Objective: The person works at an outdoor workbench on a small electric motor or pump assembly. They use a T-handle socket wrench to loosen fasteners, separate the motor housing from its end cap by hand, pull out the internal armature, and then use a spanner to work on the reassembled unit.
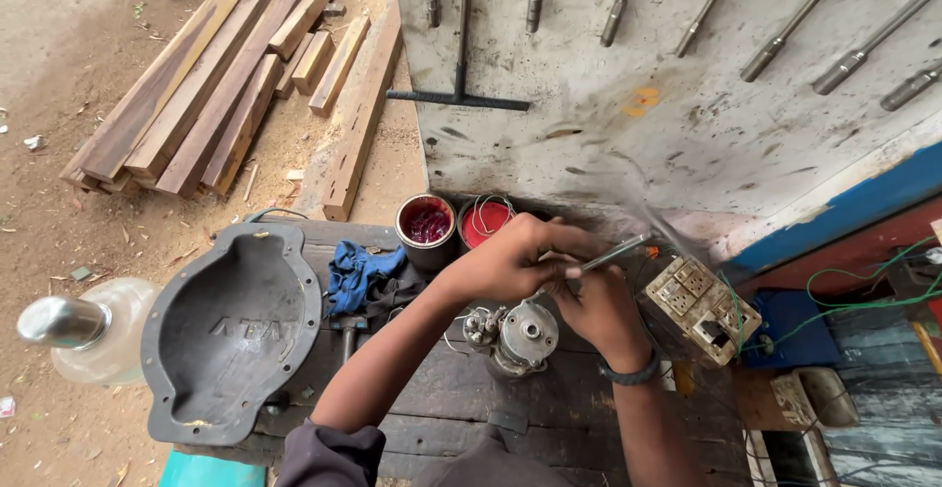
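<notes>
On my wooden bench (432, 418) the small metal motor (515, 338) stands upright below my hands. My left hand (505, 256) curls over it for steadiness, while my right hand (594, 306) fingers pinch a thin metal rod (616, 251), angling it down.

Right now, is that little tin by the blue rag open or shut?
Open. The tin has no lid, and red stuff shows inside, beside the blue rag.
</notes>
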